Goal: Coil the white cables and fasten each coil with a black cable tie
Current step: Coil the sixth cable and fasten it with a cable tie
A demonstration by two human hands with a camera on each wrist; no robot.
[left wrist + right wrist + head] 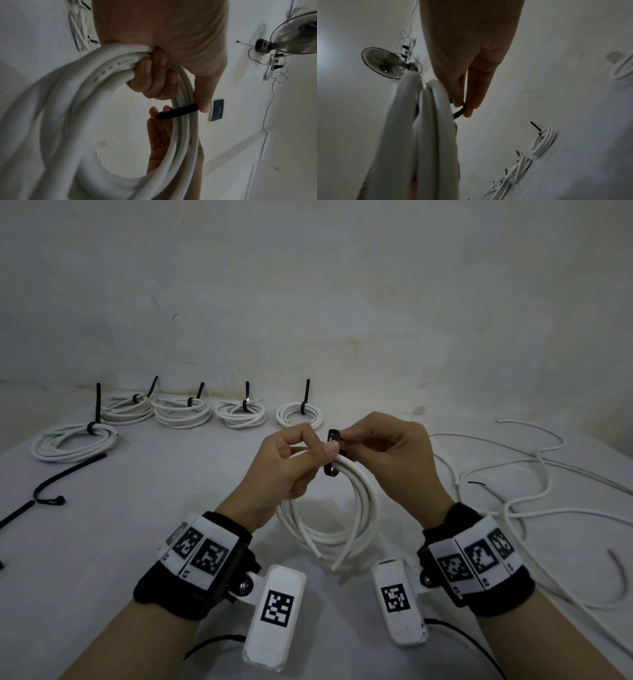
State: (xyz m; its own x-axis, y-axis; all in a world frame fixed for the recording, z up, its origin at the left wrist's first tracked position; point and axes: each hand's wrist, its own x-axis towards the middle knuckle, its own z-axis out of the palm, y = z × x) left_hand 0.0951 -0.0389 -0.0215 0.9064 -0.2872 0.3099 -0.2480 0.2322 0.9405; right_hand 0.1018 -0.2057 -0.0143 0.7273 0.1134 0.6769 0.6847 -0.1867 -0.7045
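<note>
I see both hands up over the worktop (171,542), mid-frame. L hand (291,467) has fingers curled round the top of the white coil (359,508), thumb pressing the strands; coil hangs below, clear of the surface. R hand (390,460) pinches the black cable tie (334,451) w/ thumb + forefinger; tie loops round the coil's top strands, right btwn the two hands. Five tied coils (301,414) sit in a row at the back. Loose white cable (548,491) sprawls on the right, spare ties (65,474) on the left.
</note>
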